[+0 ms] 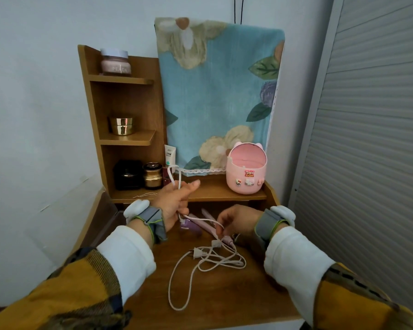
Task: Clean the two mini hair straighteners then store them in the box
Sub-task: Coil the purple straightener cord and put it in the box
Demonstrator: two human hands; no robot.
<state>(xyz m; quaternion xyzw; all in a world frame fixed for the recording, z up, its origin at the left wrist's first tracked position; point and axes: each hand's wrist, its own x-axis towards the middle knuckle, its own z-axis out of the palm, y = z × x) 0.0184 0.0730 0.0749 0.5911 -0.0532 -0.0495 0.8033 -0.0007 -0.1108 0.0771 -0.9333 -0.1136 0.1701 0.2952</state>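
**Small purple plastic hair straightener [192, 231] and long thin pink hair straightener [209, 226] lie between two hands**

Both look light and hard, so they should be easy to lift. They are smooth plastic and may slip. I would hold each one around its middle, not by its cord. The purple one lies on the left, on the brown wooden desk [224, 296]. The pink one lies just beside it and slants off to the right. The cords are thin, soft and floppy, and they tangle. A loose bunch of white cord [221, 263] with a two-pin plug [199, 253] lies on the desk in front of them. I think the cords need winding up neatly before anything goes in the box.

The left hand [177, 201] is raised in front of the low wooden shelf [212, 189]. Its fingers curl around a loop of white cord [177, 173] that sticks up above the hand. The thumb points out straight. That cord runs down past the purple one and across to the right hand [236, 221]. The right hand is low over the desk and pinches the same cord in its fingertips. I cannot tell which straightener this cord belongs to.

Far to the right, on the shelf, stands the round pink plastic box with cat ears and stickers [246, 177]. Its top is open. Neither straightener is in it yet.
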